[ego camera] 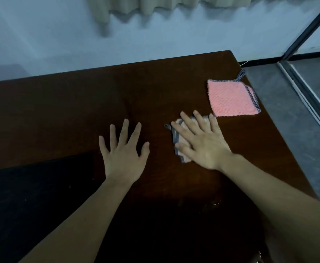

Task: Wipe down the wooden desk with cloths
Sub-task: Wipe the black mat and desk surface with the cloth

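The dark wooden desk (79, 103) fills the middle of the view. My right hand (201, 143) lies flat, fingers spread, pressing on a small pale cloth with a grey checked border (176, 141); most of that cloth is hidden under the hand. My left hand (123, 154) rests flat on the bare wood to the left of it, fingers apart, holding nothing. A second cloth, pink with a grey checked edge and a hanging loop (231, 97), lies spread out near the desk's far right corner, just beyond my right fingertips.
A black mat or pad (32, 196) covers the near left part of the desk. The desk's right edge (280, 141) drops to a grey floor. A white wall with a curtain hem runs behind, and a metal-framed glass door (307, 35) stands at the right.
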Motion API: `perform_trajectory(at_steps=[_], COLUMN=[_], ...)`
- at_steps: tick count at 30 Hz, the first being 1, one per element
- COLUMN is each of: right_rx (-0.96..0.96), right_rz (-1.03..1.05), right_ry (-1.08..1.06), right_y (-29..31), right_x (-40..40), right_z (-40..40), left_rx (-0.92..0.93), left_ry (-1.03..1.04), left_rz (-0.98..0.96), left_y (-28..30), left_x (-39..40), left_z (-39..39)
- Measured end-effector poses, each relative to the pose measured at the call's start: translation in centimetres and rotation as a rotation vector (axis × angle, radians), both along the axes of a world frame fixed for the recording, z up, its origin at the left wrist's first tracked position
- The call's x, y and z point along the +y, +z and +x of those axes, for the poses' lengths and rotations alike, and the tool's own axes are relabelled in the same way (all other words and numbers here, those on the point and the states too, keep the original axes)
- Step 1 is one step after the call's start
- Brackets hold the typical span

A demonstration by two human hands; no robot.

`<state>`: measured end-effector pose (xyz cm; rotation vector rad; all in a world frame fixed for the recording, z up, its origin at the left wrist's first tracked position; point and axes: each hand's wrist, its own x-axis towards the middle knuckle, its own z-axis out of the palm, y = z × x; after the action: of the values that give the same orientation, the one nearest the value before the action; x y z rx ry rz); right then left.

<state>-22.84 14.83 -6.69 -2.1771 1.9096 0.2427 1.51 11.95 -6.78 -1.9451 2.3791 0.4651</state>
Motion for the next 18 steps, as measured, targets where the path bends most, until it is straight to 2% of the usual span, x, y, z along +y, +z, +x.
perform_trajectory(at_steps=[5,13,18], right_rx=[0.049,-0.022,-0.044], right_rz=[0.012,0.010,0.000], right_ry=[-0.064,0.086,-0.006], right_y=[0.0,-0.1,0.2], right_x=[-1.9,7.2,2.9], right_z=[0.8,2.4,1.0], left_rx=[0.037,0.071,0.039], left_ry=[-0.019,-0.070,-0.071], left_rz=[0.006,-0.039,0.009], left_y=[0.5,0.6,0.4], left_x=[-1.1,-3.7,-4.4], left_z=[-0.3,-1.3,-2.5])
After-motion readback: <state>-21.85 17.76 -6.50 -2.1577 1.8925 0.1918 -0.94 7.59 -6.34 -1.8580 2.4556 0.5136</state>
